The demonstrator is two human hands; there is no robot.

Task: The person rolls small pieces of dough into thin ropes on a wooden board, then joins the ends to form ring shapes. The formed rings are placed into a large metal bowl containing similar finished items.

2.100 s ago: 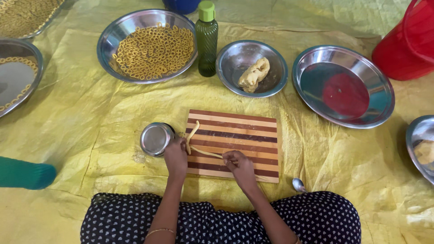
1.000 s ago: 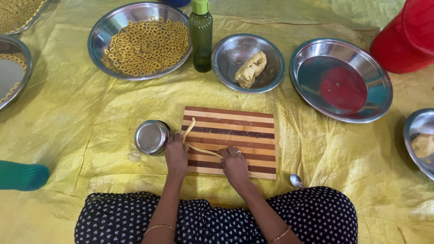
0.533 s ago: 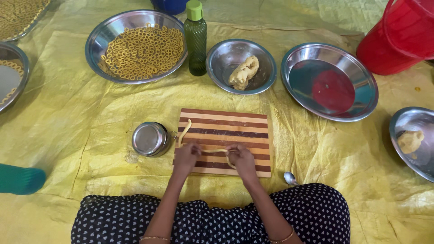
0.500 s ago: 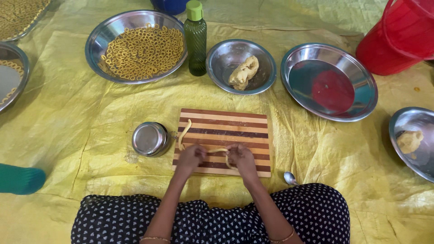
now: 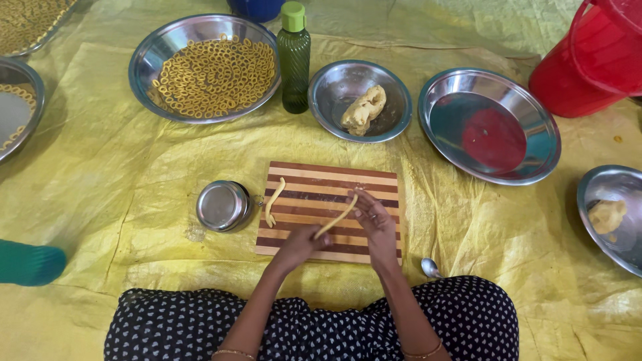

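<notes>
A striped wooden cutting board (image 5: 314, 179) lies on the yellow sheet in front of my knees. My left hand (image 5: 299, 242) pinches the near end of a thin dough strip (image 5: 336, 217). My right hand (image 5: 372, 220) holds the strip's far end with its fingers, lifting it off the board. A second short dough strip (image 5: 273, 202) rests on the board's left part. A small steel cup (image 5: 222, 205) sits just left of the board.
A steel bowl with a dough lump (image 5: 361, 100), a green bottle (image 5: 293, 57), a big bowl of dough rings (image 5: 207, 67), an empty steel plate (image 5: 491, 126) and a red bucket (image 5: 592, 60) stand beyond. A spoon (image 5: 431, 268) lies near my right knee.
Both hands had been pressing and rolling dough flat on the board; now they have lifted one strip by its ends. The camera view has shifted slightly.
</notes>
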